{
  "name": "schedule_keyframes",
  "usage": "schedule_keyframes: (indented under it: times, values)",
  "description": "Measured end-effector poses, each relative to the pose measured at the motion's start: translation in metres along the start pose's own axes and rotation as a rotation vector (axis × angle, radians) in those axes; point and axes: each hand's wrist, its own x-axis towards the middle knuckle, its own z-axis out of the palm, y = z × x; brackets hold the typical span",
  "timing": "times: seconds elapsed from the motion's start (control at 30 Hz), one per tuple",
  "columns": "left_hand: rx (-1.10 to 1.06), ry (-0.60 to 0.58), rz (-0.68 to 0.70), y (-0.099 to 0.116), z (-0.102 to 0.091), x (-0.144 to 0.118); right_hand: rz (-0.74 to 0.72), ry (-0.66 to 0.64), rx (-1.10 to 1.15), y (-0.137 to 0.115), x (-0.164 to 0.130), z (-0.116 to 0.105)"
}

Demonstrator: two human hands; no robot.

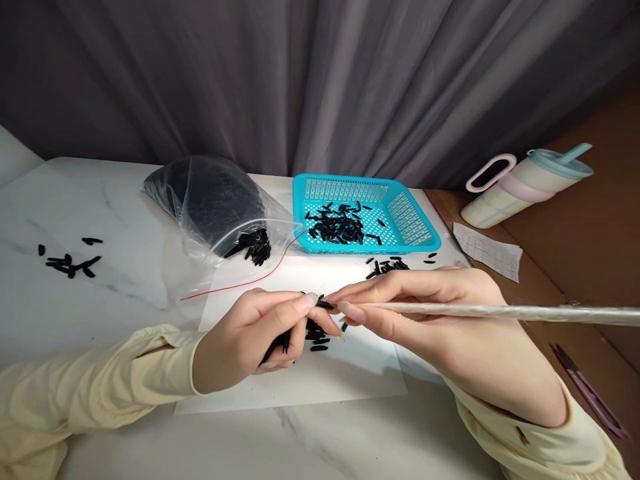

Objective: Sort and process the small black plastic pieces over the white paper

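Frame centre: left hand (250, 337) is pinching black piece (326, 304), curling round palmed pieces (276, 347) | right hand (430, 300) is pinching pale rod (500, 311) | slackening curl risks spilling

You can't read any text, label, brand or number here. The one thing before you that seems to carry print is the paper slip (490, 250), lying on the brown surface to your right, near the base of the tumbler (525, 190). Faint rows of small marks run across the slip, too small and blurred for you to make out a letter or a figure. On the tumbler's pale body you can see only crossing bluish bands, a pattern rather than lettering.
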Motion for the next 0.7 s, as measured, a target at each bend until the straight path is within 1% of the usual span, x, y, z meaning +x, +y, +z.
schedule_keyframes:
  times: [0.27,0.4,0.57,0.7]
  values:
    - [0.002,-0.002,0.008,0.000,0.000,-0.001,-0.050,0.014,-0.033,0.001,0.000,0.002]
    - [-0.008,0.003,-0.018,0.001,0.000,0.000,-0.102,0.054,-0.124,-0.002,-0.002,0.005]
    - [-0.068,0.015,-0.062,0.004,0.002,0.003,-0.302,0.103,-0.354,0.002,-0.006,0.014]
    - [-0.071,0.057,-0.083,0.006,0.003,0.005,-0.572,0.230,-0.460,0.016,-0.011,0.025]
